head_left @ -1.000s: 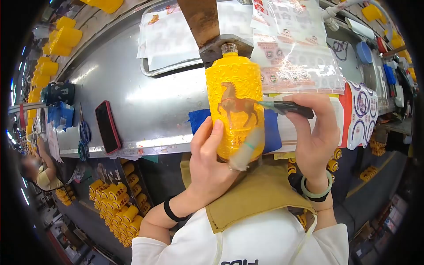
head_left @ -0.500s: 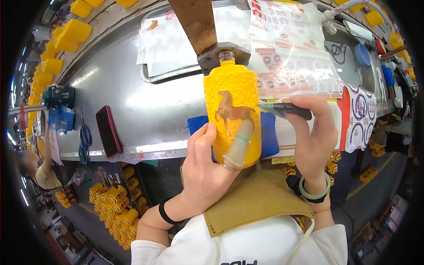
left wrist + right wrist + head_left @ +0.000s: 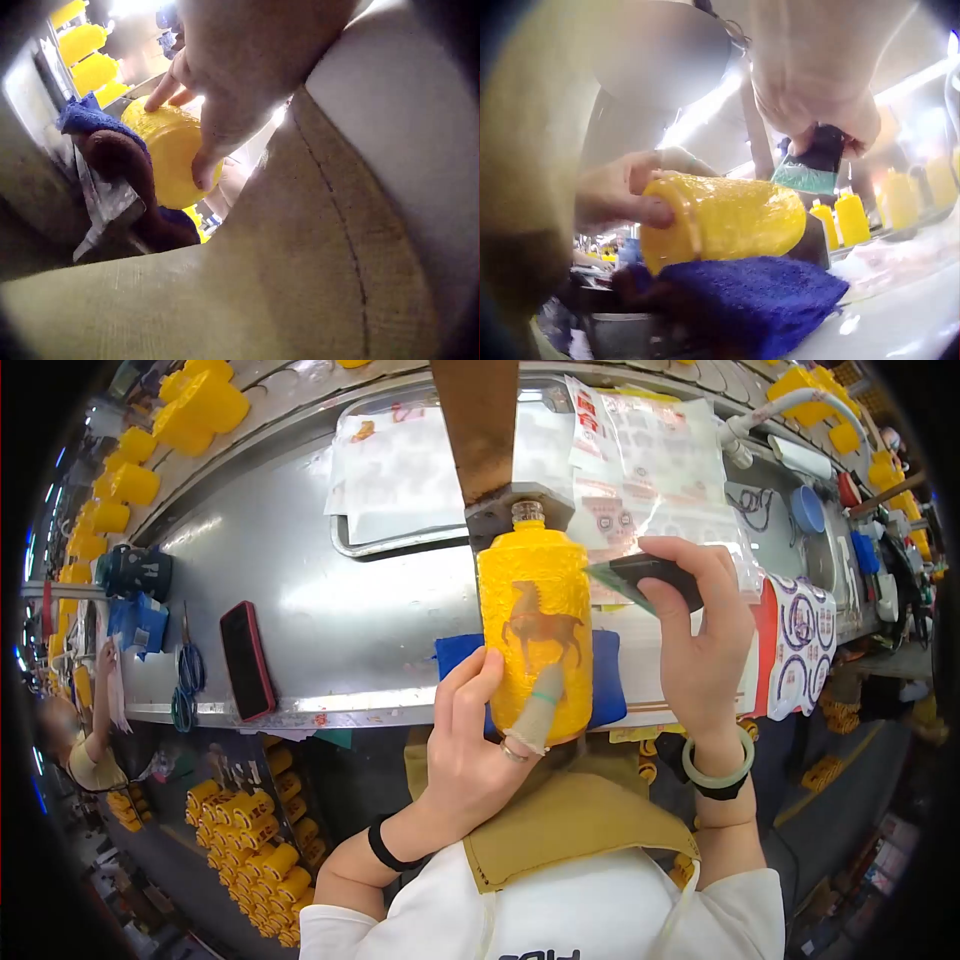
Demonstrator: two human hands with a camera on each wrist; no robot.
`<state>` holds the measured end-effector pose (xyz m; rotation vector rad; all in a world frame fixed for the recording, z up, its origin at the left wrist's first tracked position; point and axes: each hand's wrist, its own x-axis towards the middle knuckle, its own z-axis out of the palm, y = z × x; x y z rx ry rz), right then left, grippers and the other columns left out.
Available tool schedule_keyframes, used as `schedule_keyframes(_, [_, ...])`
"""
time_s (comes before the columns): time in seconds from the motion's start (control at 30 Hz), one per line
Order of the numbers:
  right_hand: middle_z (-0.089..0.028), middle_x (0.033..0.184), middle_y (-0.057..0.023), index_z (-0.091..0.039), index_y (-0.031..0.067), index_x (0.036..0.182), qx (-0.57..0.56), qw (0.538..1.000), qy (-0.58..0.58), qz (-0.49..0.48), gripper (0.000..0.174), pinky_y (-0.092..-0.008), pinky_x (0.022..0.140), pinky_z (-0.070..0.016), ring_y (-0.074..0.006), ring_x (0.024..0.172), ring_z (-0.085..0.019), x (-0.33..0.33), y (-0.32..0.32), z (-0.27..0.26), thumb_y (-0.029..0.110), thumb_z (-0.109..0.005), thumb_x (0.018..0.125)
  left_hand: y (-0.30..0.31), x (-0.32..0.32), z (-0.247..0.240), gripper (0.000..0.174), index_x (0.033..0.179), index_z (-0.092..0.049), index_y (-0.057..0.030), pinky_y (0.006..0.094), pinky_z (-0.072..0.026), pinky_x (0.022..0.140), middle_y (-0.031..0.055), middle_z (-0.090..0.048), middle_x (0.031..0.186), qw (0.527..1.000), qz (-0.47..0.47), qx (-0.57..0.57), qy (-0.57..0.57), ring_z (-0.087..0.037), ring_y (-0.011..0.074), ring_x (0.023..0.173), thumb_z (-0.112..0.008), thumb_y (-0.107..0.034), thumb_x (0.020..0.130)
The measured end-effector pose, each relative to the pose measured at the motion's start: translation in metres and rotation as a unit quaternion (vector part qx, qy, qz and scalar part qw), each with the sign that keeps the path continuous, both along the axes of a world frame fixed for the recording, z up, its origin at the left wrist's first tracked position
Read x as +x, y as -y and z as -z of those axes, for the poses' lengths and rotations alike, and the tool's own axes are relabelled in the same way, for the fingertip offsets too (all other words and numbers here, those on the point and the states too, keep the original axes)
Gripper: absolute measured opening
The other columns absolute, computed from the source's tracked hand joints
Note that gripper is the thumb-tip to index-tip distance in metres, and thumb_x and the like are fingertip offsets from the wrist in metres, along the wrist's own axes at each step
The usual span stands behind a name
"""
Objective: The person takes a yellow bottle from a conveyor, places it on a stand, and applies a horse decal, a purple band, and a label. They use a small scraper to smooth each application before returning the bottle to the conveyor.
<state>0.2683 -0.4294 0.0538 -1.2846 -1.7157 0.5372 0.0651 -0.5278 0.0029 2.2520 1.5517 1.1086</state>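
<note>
A yellow embossed bottle (image 3: 537, 565) with a brown horse picture lies with its clear neck against a metal bracket (image 3: 545, 493). My left hand (image 3: 462, 725) grips it near the base, fingers along the left side. One digit in a pale cover (image 3: 540, 710) presses the front below the horse. From the left wrist view, the round base (image 3: 176, 161) faces me. My right hand (image 3: 705, 630) pinches a scraper (image 3: 655, 575) with a black handle and a translucent green blade (image 3: 806, 178). Its blade edge is right at the bottle's right shoulder. A blue cloth (image 3: 757, 292) lies under the bottle.
A phone (image 3: 247, 660) and scissors (image 3: 187, 680) lie on the metal table at left. Behind the bottle is a tray (image 3: 345, 540) of sheets; printed sheets (image 3: 650, 460) spread to its right. More yellow bottles (image 3: 205, 410) stand along the back left. Another person (image 3: 90, 750) is at far left.
The scraper has gone from the horse's tail height up to the bottle's shoulder and turned, showing more of its broad face. The left hand keeps its hold; its covered digit's tip sits slightly lower than half a second ago.
</note>
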Motion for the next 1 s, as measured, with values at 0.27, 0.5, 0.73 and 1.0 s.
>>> schedule_keyframes(0.27, [-0.067,0.094,-0.0125,-0.069,0.0013,0.115,0.153,0.953,0.212,-0.156,0.036,-0.0408,0.075,-0.0516,-0.0337,0.089,-0.060,-0.048,-0.033,-0.040,-0.002,-0.073,0.079,0.002,0.001,0.001,0.094,0.147,-0.047,-0.0037,0.0433,-0.0448,0.105,0.0158,-0.049,0.139,0.986,-0.038,-0.078,0.142,-0.054,0.0353,0.124,-0.096,-0.020,0.069])
schedule_keyframes(0.5, [-0.069,0.090,-0.0119,-0.070,0.0019,0.112,0.108,0.944,0.249,-0.186,0.035,-0.0423,0.079,-0.0509,-0.0329,0.090,-0.061,-0.050,-0.037,-0.037,0.003,-0.077,0.078,-0.010,-0.003,0.009,0.122,0.154,-0.027,0.0014,0.0436,-0.0447,0.110,0.0206,-0.045,0.148,0.976,-0.006,-0.133,0.174,-0.050,0.0307,0.135,-0.101,-0.026,0.062])
schedule_keyframes(0.73, [-0.072,0.099,-0.0120,-0.069,0.0024,0.112,0.131,0.989,0.065,-0.010,0.026,-0.0338,0.082,-0.0529,-0.0231,0.090,-0.067,0.005,-0.042,-0.051,-0.004,-0.066,0.087,-0.021,-0.025,-0.011,0.122,0.160,-0.020,0.0025,0.0471,-0.0399,0.114,0.0245,-0.042,0.148,0.938,0.070,-0.194,0.280,-0.050,0.0357,0.135,-0.097,-0.023,0.068])
schedule_keyframes(1.0, [-0.059,0.090,-0.0041,-0.063,0.0008,0.116,-0.164,0.973,-0.163,0.023,0.024,-0.0262,0.074,-0.0454,-0.0102,0.082,-0.053,0.042,0.006,-0.003,0.011,-0.068,0.096,-0.059,-0.021,-0.029,0.073,0.162,-0.017,0.0001,0.0411,-0.0439,0.112,0.0200,-0.037,0.154,0.821,0.048,-0.364,0.437,-0.047,0.0274,0.137,-0.059,-0.015,0.104])
